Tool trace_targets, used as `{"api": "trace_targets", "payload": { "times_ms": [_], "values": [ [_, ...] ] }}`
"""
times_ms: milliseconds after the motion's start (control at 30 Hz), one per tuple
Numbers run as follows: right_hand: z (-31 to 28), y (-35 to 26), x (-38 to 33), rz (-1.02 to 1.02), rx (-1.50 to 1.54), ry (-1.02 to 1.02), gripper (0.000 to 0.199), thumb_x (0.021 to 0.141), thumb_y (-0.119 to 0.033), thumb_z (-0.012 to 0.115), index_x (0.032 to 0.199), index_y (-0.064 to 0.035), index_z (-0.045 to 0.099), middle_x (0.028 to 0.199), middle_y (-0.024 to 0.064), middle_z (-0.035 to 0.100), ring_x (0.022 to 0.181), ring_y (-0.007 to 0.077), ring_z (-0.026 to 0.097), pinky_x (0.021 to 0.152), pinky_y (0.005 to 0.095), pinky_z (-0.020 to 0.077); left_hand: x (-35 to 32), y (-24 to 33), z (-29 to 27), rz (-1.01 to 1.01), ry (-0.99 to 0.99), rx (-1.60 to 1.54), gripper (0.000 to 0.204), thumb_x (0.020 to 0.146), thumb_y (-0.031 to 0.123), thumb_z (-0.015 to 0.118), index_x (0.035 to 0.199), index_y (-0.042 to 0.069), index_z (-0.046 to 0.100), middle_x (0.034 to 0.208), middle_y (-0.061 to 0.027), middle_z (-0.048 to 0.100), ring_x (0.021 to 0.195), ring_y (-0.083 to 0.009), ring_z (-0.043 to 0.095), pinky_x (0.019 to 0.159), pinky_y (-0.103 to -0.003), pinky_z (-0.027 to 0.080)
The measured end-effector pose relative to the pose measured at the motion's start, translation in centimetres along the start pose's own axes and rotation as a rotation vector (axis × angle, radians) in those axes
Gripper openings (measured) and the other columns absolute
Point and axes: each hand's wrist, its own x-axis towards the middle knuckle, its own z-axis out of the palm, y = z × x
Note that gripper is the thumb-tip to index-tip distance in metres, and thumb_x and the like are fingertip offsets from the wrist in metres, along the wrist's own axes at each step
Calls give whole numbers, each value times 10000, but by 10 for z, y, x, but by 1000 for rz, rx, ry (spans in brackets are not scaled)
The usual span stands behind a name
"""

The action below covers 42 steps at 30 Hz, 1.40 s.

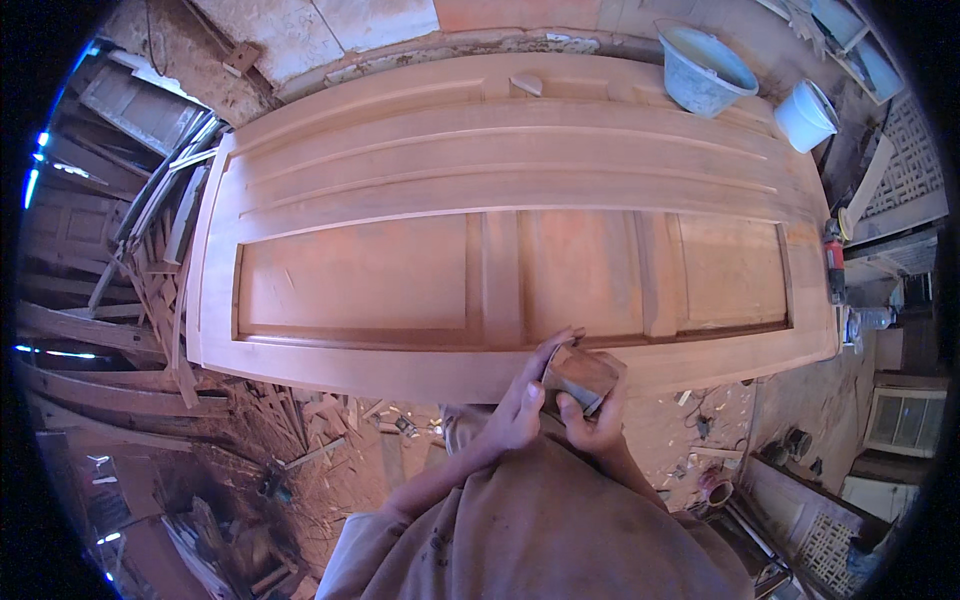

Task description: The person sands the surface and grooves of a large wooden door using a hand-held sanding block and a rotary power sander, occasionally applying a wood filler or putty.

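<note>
Close to my body, just over the near edge of a large panelled wooden door (450, 365), both hands meet around a small brown block (583, 376) that looks like a sanding block. My right hand (597, 428) grips its right side, thumb in front and fingers wrapped behind. Against the left side rests my left hand (522, 402), its fingers reaching over the far top edge and its thumb raised nearby. The block's underside is hidden. The door lies flat, with recessed panels and long raised mouldings.
A grey-blue bucket (705, 72) and a smaller white bucket (806, 116) stand at the far right. A red and black power tool (835, 262) sits by the door's right end. Scrap timber (150, 290) piles up at left; wood shavings (325, 425) litter the floor.
</note>
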Motion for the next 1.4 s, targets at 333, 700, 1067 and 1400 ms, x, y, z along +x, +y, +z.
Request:
{"api": "trace_targets", "payload": {
  "times_ms": [333, 700, 1067, 1400],
  "values": [
    [-12, 5, 0, 26, 73, 4, 601, 845, -163, 716, 1286, 61, 373, 1160, 190, 553, 1086, 252, 576, 944, 387, 464, 3, -2, 12, -40, 4, -30, 706, 1039, 475, 274, 1486, -72, 271, 1504, -220, 366, 1428, -326, 314, 1174, -434, 204],
    [-13, 17, 3, 120, 76, 20, 628, 814, -159, 730, 1278, 67, 373, 1138, 197, 552, 1071, 277, 568, 960, 410, 446, 7, -12, 8, -56, 9, -47, 651, 1048, 413, 209, 1506, -46, 268, 1534, -221, 311, 1455, -334, 247, 1188, -435, 156],
    [-12, 35, -1, 114, -13, -2, 634, 807, -146, 733, 1289, 50, 370, 1188, 190, 501, 1104, 269, 539, 968, 423, 442, 5, -10, -10, -185, 5, 101, 628, 1022, 391, 281, 1512, 2, 336, 1191, -131, 376, 1166, -280, 331, 1121, -379, 152],
    [-8, 20, 18, 47, -162, -15, 650, 791, -157, 766, 1289, 32, 393, 1149, 183, 573, 1070, 274, 578, 953, 408, 460, 7, -16, -16, -183, 32, 116, 686, 1035, 483, 259, 1520, 2, 308, 1355, -180, 364, 1331, -328, 297, 1156, -407, 156]
  ]
}}
